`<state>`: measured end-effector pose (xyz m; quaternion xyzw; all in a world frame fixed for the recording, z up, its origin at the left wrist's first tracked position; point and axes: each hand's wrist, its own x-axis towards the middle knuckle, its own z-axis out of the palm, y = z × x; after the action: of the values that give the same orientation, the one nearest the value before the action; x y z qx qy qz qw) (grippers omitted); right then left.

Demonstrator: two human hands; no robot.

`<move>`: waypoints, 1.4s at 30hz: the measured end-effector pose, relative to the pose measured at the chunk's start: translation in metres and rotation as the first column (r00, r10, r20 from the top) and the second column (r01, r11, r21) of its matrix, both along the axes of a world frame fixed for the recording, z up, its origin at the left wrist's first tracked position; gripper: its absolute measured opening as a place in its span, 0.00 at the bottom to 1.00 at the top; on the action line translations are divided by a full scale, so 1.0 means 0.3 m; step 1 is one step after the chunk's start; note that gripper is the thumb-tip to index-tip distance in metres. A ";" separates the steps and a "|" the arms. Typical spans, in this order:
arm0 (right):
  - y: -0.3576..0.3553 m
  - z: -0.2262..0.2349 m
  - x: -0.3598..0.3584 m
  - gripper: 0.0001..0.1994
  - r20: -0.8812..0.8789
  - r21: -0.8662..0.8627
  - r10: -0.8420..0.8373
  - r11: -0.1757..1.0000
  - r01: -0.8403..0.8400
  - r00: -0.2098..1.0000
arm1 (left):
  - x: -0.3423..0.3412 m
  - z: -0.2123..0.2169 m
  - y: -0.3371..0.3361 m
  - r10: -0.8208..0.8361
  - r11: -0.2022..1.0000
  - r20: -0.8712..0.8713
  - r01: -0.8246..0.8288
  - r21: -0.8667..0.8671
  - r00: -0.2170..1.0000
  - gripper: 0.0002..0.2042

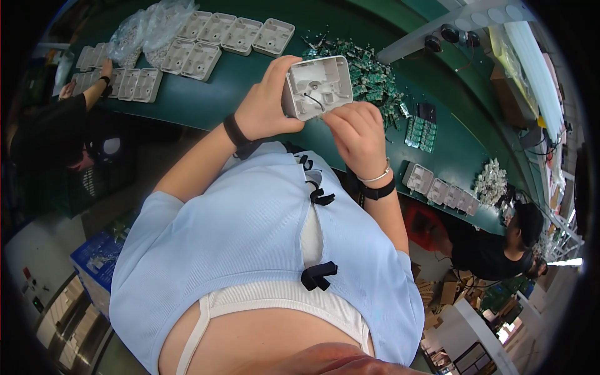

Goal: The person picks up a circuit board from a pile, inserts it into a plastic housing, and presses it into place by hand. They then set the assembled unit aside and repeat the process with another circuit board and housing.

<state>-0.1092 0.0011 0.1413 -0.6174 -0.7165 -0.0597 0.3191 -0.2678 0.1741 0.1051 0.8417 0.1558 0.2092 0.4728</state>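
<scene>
At a long green workbench (250, 75) strewn with small green circuit boards (369, 69) at one o'clock, the left hand (265, 106) grips a white square plastic housing (317, 86); right hand (356, 134) fingertips pinch its lower edge.

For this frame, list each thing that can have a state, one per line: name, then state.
White plastic housing: held up off the bench, open side facing the camera, black wire inside.
Left hand: gripping the housing's side.
Right hand: fingertips at the housing's lower edge.
White housings: lying in rows on the green bench, hollow side up.
Green circuit boards: loose in a heap.
Clear plastic bag: crumpled on the bench.
</scene>
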 end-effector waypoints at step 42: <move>-0.609 -0.652 -0.036 0.06 0.032 -0.498 -0.596 0.687 0.530 0.802 | -0.322 -0.628 0.708 0.745 0.666 -0.575 -0.341 0.663 0.338 0.53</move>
<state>-0.1200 -0.1817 -0.0542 -0.8692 -0.4603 0.0669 0.1676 -0.3646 0.3867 -0.0832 0.8097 0.5847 -0.0261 0.0440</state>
